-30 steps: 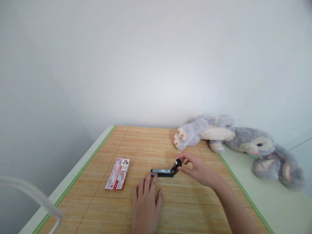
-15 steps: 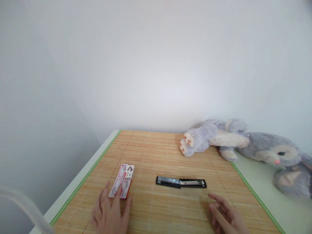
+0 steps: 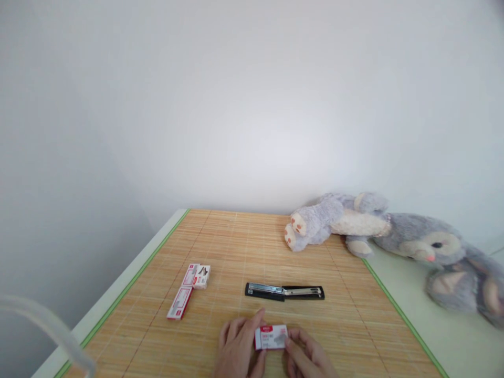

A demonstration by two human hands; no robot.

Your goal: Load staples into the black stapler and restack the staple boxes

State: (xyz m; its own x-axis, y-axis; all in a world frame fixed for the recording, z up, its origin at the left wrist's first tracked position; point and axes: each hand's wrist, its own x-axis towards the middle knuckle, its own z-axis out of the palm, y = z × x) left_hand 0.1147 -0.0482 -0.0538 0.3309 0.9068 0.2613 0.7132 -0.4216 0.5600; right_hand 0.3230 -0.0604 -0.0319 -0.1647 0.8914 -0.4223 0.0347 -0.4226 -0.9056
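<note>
A small white and red staple box point(image 3: 274, 337) is held between my two hands near the front of the mat. Around its left end the fingers of my left hand point(image 3: 240, 346) are closed. My right hand point(image 3: 307, 353) pinches the right end with thumb and fingers. Just beyond lies a black stapler point(image 3: 284, 292), opened out flat with its metal magazine showing. To the left, several similar small boxes point(image 3: 181, 302) lie against each other, one printed with a stapler picture.
A bamboo mat point(image 3: 220, 247) with green edging covers part of the pale table point(image 3: 425, 299). At the back right a grey plush toy point(image 3: 354, 220) lies on its side. A white curved tube point(image 3: 47, 328) crosses the lower left. The wall stands behind.
One box has left the group on the left and is now between my hands at front centre. My left hand moved right; my right hand moved left to meet it. The view shifted slightly.
</note>
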